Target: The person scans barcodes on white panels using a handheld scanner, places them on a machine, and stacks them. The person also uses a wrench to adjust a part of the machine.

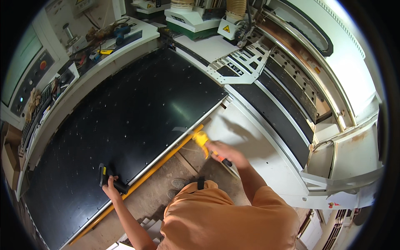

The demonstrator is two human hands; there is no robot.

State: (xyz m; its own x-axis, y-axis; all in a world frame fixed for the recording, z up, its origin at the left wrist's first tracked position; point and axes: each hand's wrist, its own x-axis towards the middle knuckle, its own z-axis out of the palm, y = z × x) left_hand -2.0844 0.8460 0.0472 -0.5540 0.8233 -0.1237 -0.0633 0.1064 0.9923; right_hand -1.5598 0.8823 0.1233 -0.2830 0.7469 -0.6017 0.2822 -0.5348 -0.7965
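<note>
Nearest me, my right hand (227, 154) grips a yellow tool (201, 139) pointing upper-left toward the black panel (125, 121), while my left hand (111, 183), lower left, clasps a black handle (109, 178).

One black panel (125, 125), one yellow tool (201, 138), one black handle (109, 178), two shoes (178, 183).

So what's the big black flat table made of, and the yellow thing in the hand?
The big black flat table looks like a smooth, hard sheet, perhaps coated metal or laminate: it gives a soft shine and has rows of small holes. The yellow tool in the right hand looks like glossy plastic, though it is blurred. The black handle under the left hand looks like matte plastic or rubber.
</note>
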